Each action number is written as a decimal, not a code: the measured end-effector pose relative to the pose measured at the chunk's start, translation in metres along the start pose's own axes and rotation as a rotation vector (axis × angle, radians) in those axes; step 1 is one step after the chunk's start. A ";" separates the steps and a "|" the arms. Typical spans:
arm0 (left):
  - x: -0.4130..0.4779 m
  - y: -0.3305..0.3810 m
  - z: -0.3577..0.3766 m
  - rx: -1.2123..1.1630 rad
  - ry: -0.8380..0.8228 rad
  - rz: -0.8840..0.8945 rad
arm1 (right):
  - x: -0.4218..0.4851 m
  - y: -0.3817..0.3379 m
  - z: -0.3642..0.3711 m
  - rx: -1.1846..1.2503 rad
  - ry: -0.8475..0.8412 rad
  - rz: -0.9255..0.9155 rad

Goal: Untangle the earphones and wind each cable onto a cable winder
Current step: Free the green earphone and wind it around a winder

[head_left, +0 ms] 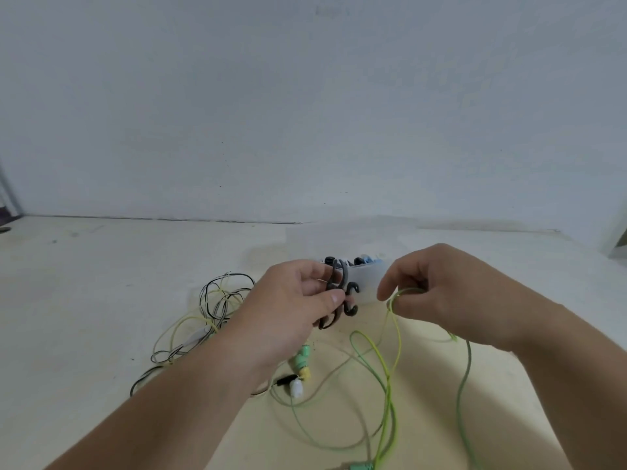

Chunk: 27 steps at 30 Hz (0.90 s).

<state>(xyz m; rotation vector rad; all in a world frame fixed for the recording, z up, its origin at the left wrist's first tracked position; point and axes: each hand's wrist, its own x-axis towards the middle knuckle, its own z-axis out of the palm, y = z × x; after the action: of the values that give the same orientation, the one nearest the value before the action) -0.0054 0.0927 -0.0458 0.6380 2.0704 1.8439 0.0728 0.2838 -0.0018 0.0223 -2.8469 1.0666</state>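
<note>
Pale surface (101, 283), looped yellow-green cable (399, 340)

One view, head-worn and wide-angle. It faces forward and down across the bench (84, 283) to a pale wall (305, 113). Left hand (288, 300) and right hand (441, 293) sit close beneath the lens, mid-frame.
</note>
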 end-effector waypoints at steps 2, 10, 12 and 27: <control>0.000 0.000 -0.001 -0.008 -0.004 -0.006 | 0.000 0.002 -0.001 -0.007 0.005 0.014; -0.003 0.000 0.003 -0.071 -0.027 -0.022 | -0.003 0.001 -0.005 0.025 -0.052 0.009; -0.004 0.001 0.005 -0.110 -0.002 -0.019 | -0.005 -0.003 -0.003 -0.002 -0.129 -0.019; -0.007 0.009 0.007 -0.098 0.029 0.180 | 0.001 0.003 -0.002 0.288 -0.032 -0.053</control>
<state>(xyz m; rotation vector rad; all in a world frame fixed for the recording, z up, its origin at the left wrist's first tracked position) 0.0056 0.0962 -0.0387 0.7996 1.9830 2.0496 0.0714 0.2877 -0.0023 0.1369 -2.6763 1.4661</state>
